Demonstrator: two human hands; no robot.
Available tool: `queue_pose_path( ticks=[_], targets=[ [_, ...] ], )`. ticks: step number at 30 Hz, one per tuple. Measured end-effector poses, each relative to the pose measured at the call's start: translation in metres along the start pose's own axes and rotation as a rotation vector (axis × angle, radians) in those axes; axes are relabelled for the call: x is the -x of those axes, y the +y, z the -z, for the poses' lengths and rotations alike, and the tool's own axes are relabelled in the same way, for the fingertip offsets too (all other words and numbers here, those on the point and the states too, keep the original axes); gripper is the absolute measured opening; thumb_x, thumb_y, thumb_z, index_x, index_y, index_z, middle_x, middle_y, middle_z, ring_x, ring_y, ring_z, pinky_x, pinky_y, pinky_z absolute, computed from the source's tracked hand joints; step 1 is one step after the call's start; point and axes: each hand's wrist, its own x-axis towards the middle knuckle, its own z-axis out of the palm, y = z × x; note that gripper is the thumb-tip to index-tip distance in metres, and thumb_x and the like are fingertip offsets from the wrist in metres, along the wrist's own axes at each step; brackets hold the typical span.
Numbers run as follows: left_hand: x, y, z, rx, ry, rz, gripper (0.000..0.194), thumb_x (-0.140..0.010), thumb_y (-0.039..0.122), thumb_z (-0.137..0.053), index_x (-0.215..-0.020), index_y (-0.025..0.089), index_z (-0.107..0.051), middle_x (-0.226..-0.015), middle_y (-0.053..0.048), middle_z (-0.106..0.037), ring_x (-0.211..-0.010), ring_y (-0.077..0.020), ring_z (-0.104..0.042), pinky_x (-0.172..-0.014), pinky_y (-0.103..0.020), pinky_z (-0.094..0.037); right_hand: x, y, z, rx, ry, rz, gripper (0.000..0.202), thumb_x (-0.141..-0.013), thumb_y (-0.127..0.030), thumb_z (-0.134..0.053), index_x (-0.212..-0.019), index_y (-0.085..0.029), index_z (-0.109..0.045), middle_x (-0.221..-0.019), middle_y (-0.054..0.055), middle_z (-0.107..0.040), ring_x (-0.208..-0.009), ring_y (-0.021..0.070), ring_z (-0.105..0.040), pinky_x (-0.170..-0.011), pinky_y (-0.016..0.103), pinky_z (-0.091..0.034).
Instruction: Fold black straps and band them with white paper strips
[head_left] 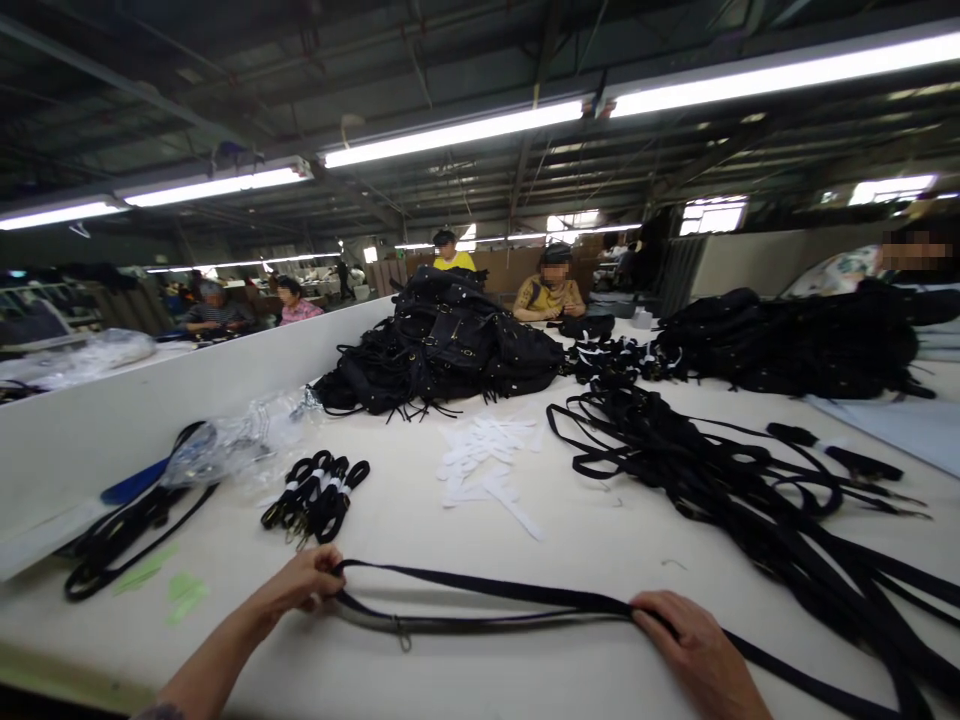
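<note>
A long black strap (480, 582) is stretched in a narrow loop between my two hands, low over the pale tabletop. My left hand (309, 580) pinches the loop's left end. Around the strap's two layers my right hand (686, 640) is closed, and more of the strap runs on to the right beyond it. A small metal clip (404, 634) hangs from the lower layer, nearer my left hand. Just beyond my left hand lie several black straps folded into bundles (319, 495), bound with white paper bands.
White paper strips (487, 460) lie mid-table. Loose black straps (697, 470) sprawl to the right. Black bags (457, 340) are piled at the back, with another dark heap (787, 340) at right. Clear plastic (247, 440) and green paper scraps (184, 597) lie left. Several people sit beyond.
</note>
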Motion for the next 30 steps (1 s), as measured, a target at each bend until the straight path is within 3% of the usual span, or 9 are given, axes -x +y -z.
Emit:
queue_pose_path(
  ticks=[3, 6, 9, 11, 14, 19, 24, 27, 30],
  targets=[
    [0.006, -0.005, 0.001, 0.109, -0.118, 0.025, 0.030, -0.059, 0.035, -0.067, -0.082, 0.019, -0.059, -0.059, 0.001, -0.061, -0.050, -0.0129, -0.051, -0.046, -0.022, -0.029, -0.001, 0.001, -0.001, -0.011, 0.002, -0.008, 0.041, -0.088, -0.061, -0.048, -0.089, -0.028, -0.072, -0.096, 0.004, -0.075, -0.093, 0.0240, -0.070, -0.089, 0.040, -0.056],
    [0.008, -0.007, 0.001, 0.196, -0.175, 0.040, 0.039, -0.055, 0.040, -0.075, -0.083, 0.017, -0.062, -0.060, 0.001, -0.060, -0.051, -0.0119, -0.050, -0.047, -0.022, -0.032, -0.001, -0.003, 0.001, -0.021, -0.006, -0.021, 0.042, -0.088, -0.062, -0.047, -0.088, -0.028, -0.072, -0.096, 0.004, -0.075, -0.094, 0.0243, -0.070, -0.090, 0.041, -0.056],
    [0.008, -0.005, 0.002, 0.266, -0.175, 0.065, 0.048, -0.057, 0.052, -0.080, -0.087, 0.018, -0.065, -0.071, -0.001, -0.062, -0.063, -0.0150, -0.058, -0.051, -0.021, -0.037, -0.002, -0.007, 0.004, -0.025, -0.014, -0.014, 0.044, -0.088, -0.063, -0.046, -0.088, -0.028, -0.072, -0.095, 0.004, -0.075, -0.092, 0.0241, -0.070, -0.090, 0.041, -0.056],
    [0.006, -0.002, 0.003, 0.301, -0.142, 0.088, 0.053, -0.065, 0.064, -0.072, -0.088, 0.017, -0.066, -0.076, -0.003, -0.063, -0.068, -0.0162, -0.059, -0.052, -0.022, -0.038, -0.002, -0.008, 0.005, -0.018, -0.002, 0.002, 0.044, -0.088, -0.062, -0.046, -0.088, -0.027, -0.072, -0.094, 0.005, -0.076, -0.090, 0.0239, -0.071, -0.088, 0.040, -0.057],
    [0.002, 0.002, 0.001, 0.326, -0.097, 0.118, 0.061, -0.067, 0.073, -0.064, -0.082, 0.014, -0.066, -0.072, -0.004, -0.060, -0.062, -0.0145, -0.056, -0.047, -0.020, -0.031, -0.001, -0.008, 0.005, -0.011, 0.016, 0.016, 0.043, -0.088, -0.061, -0.047, -0.087, -0.027, -0.072, -0.092, 0.004, -0.076, -0.088, 0.0232, -0.071, -0.085, 0.038, -0.058],
    [-0.004, 0.009, -0.002, 0.284, -0.106, 0.076, 0.056, -0.059, 0.067, -0.075, -0.077, 0.017, -0.059, -0.061, 0.001, -0.056, -0.051, -0.0104, -0.045, -0.046, -0.020, -0.021, -0.001, -0.007, 0.004, -0.017, -0.005, 0.003, 0.040, -0.089, -0.059, -0.048, -0.088, -0.027, -0.071, -0.094, 0.004, -0.075, -0.090, 0.0235, -0.071, -0.087, 0.040, -0.057],
    [-0.004, 0.016, -0.008, 0.211, -0.095, 0.013, 0.050, -0.065, 0.066, -0.067, -0.078, 0.020, -0.051, -0.059, 0.006, -0.046, -0.052, -0.0094, -0.038, -0.051, -0.022, -0.023, 0.000, -0.008, 0.004, -0.027, -0.011, -0.015, 0.038, -0.089, -0.057, -0.049, -0.090, -0.026, -0.071, -0.096, 0.005, -0.075, -0.092, 0.0241, -0.070, -0.089, 0.041, -0.055],
    [-0.007, 0.016, -0.010, 0.099, -0.041, -0.019, 0.044, -0.070, 0.063, -0.060, -0.076, 0.022, -0.047, -0.059, 0.007, -0.044, -0.052, -0.0115, -0.040, -0.052, -0.024, -0.026, 0.001, -0.010, 0.005, -0.031, -0.028, -0.026, 0.036, -0.089, -0.055, -0.050, -0.091, -0.026, -0.070, -0.096, 0.005, -0.075, -0.092, 0.0235, -0.069, -0.090, 0.041, -0.054],
    [-0.012, 0.011, -0.008, -0.111, 0.071, -0.036, 0.030, -0.071, 0.050, -0.060, -0.070, 0.022, -0.047, -0.057, 0.004, -0.048, -0.056, -0.0160, -0.047, -0.056, -0.027, -0.030, 0.002, -0.013, 0.006, -0.025, -0.039, -0.031, 0.035, -0.090, -0.054, -0.049, -0.091, -0.026, -0.070, -0.098, 0.004, -0.074, -0.095, 0.0235, -0.069, -0.092, 0.042, -0.053]
  ],
)
